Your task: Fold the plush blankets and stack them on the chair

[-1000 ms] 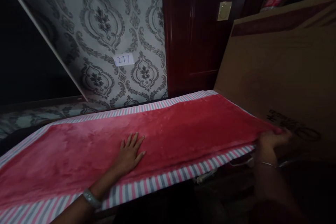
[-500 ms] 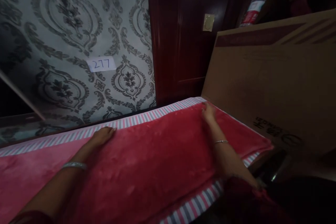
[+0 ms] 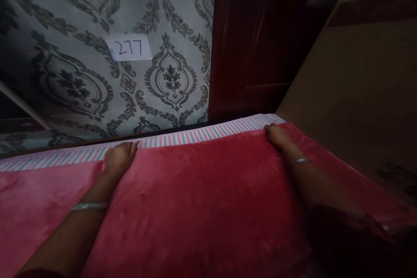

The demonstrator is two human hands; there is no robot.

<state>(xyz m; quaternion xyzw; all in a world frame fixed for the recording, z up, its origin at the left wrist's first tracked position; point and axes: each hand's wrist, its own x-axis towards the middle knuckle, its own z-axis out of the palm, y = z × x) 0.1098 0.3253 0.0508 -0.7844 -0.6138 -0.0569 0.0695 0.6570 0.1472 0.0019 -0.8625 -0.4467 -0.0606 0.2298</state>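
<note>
A red plush blanket (image 3: pixel 202 191) lies spread across the bed, its far edge running along a pink, grey and white striped sheet (image 3: pixel 195 136). At that far edge my left hand (image 3: pixel 119 157) is closed on the blanket, and the cloth creases beside its fingers. Farther right, near the far corner, my right hand (image 3: pixel 277 135) has its fingers curled over the same edge, pinching the plush. Both forearms reach over the blanket, which stretches taut between the hands.
Patterned grey wallpaper (image 3: pixel 172 82) with a paper label (image 3: pixel 130 47) reading 277 rises behind the bed. A dark red wooden door or panel (image 3: pixel 247 47) stands beside it. On the right, a large cardboard sheet or box (image 3: pixel 365 78) leans against the bed's side.
The view has moved closer to the wall side. My left hand has gone from lying nearly flat to curling round the blanket's edge. The blanket's near edge has left view.
</note>
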